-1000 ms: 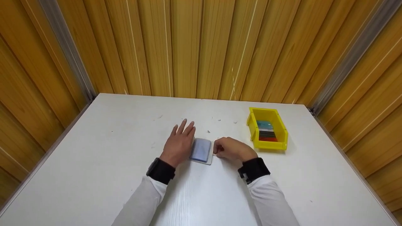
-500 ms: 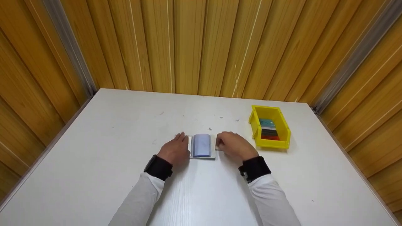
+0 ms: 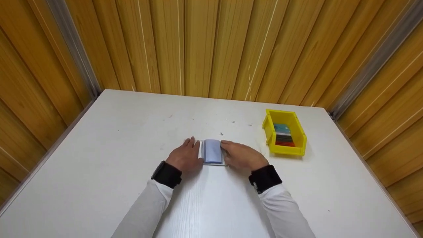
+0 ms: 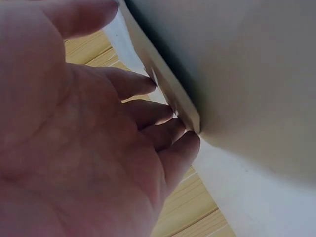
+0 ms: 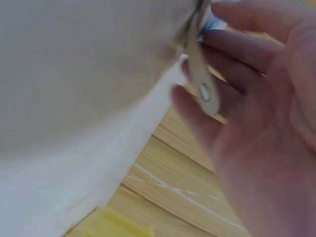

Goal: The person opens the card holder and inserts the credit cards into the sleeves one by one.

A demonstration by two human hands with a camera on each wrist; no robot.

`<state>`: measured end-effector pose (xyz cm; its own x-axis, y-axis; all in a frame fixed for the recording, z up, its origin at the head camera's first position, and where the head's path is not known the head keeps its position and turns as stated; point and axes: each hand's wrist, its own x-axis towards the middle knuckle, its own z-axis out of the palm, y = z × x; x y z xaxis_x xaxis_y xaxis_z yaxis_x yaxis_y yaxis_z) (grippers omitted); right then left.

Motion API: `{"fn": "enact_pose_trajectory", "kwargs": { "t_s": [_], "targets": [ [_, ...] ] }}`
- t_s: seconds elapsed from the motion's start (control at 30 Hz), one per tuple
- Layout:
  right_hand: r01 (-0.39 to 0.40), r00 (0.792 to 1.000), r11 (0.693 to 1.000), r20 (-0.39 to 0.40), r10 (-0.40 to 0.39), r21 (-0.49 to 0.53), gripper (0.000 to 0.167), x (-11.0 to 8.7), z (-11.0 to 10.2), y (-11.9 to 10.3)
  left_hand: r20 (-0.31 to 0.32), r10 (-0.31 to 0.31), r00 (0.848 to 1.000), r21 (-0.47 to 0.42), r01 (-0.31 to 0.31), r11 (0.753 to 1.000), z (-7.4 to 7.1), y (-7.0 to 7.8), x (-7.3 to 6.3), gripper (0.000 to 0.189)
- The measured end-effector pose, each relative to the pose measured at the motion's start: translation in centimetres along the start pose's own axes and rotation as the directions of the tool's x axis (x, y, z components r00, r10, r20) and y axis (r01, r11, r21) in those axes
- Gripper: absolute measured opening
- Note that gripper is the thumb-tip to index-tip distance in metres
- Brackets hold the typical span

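Observation:
A cream-covered card holder [image 3: 213,152] with pale blue clear sleeves lies opened out in front of me on the white table. My left hand [image 3: 185,156] holds its left edge, thumb near the front corner and fingers farther back. In the left wrist view, the fingertips [image 4: 173,116] line up along the edge of the cover [image 4: 170,79], with the thumb at its other end. My right hand [image 3: 243,156] grips the right edge. The right wrist view shows a cream strap [image 5: 200,79] with a round metal snap [image 5: 205,92] beside the curled fingers of that hand.
To the right and farther back stands a yellow bin [image 3: 288,151] with a stack of teal, black and red card-like items [image 3: 283,135] inside. Small dark scraps [image 3: 221,134] dot the table [image 3: 132,158]. Wood-look panels [image 3: 198,49] close off the back and sides.
The card holder has turned straighter, its left cover edge now showing. My left fingers have drawn in along that edge. My right hand has moved left, from beside the strap onto the right edge.

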<state>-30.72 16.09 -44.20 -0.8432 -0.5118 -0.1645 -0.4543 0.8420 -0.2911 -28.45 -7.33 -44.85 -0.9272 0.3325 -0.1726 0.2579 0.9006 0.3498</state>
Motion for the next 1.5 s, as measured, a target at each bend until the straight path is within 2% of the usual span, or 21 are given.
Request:
{"fn": "enact_pose_trajectory", "kwargs": {
  "t_s": [0.13,0.3,0.43,0.6,0.73,0.83,1.07,1.27,1.33,1.4,1.47,1.5],
  "targets": [
    [-0.096,0.990,0.995,0.101,0.093,0.026,0.070,-0.9,-0.5,0.0,0.029,0.035,0.999,-0.014,-0.034,0.999,-0.4,0.5,0.6,0.073],
    [-0.138,0.984,0.989,0.119,0.132,0.045,0.072,-1.2,-0.2,0.3,0.039,0.050,0.998,-0.003,-0.050,0.999,-0.2,0.5,0.6,0.073],
    [-0.120,0.990,0.990,0.080,0.114,0.078,0.069,-1.0,0.2,0.3,0.024,0.043,0.999,-0.018,-0.042,0.999,0.0,0.1,0.0,0.071],
    [-0.083,0.996,0.991,0.033,0.080,0.108,0.058,-0.4,0.5,0.3,-0.061,0.061,0.996,-0.047,-0.064,0.997,0.1,-0.8,-0.6,0.060],
    [-0.038,0.999,0.989,0.007,0.037,0.140,0.045,-0.5,-0.1,0.8,-0.145,0.112,0.983,0.001,-0.113,0.994,0.2,-0.7,-0.1,0.045],
    [-0.017,1.000,0.985,-0.013,0.019,0.172,0.042,-0.8,-0.9,1.3,-0.195,0.133,0.972,0.027,-0.131,0.991,0.0,-0.4,0.3,0.041],
    [0.015,0.999,0.983,-0.052,-0.005,0.185,0.042,-1.0,-1.6,2.0,-0.213,0.114,0.970,0.012,-0.114,0.993,-0.4,0.0,0.7,0.045],
    [0.010,0.993,0.972,-0.113,0.018,0.236,0.042,-1.3,-2.6,2.8,-0.230,0.113,0.967,-0.001,-0.116,0.993,-0.7,0.1,0.8,0.052],
    [0.018,0.986,0.968,-0.164,0.025,0.252,0.041,-1.8,-3.3,3.5,-0.245,0.123,0.962,0.007,-0.125,0.992,-1.0,0.5,0.8,0.056],
    [0.011,0.970,0.963,-0.236,0.055,0.270,0.040,-2.4,-4.3,4.6,-0.267,0.143,0.953,0.014,-0.145,0.989,-1.2,1.2,0.8,0.058],
    [-0.051,0.939,0.951,-0.310,0.149,0.303,0.037,-3.1,-5.3,6.0,-0.293,0.184,0.938,0.024,-0.185,0.982,-1.5,2.0,0.9,0.057],
    [-0.087,0.917,0.942,-0.344,0.203,0.325,0.036,-3.4,-5.8,6.8,-0.303,0.210,0.930,0.029,-0.211,0.977,-1.6,2.5,1.0,0.056]
  ]
}}
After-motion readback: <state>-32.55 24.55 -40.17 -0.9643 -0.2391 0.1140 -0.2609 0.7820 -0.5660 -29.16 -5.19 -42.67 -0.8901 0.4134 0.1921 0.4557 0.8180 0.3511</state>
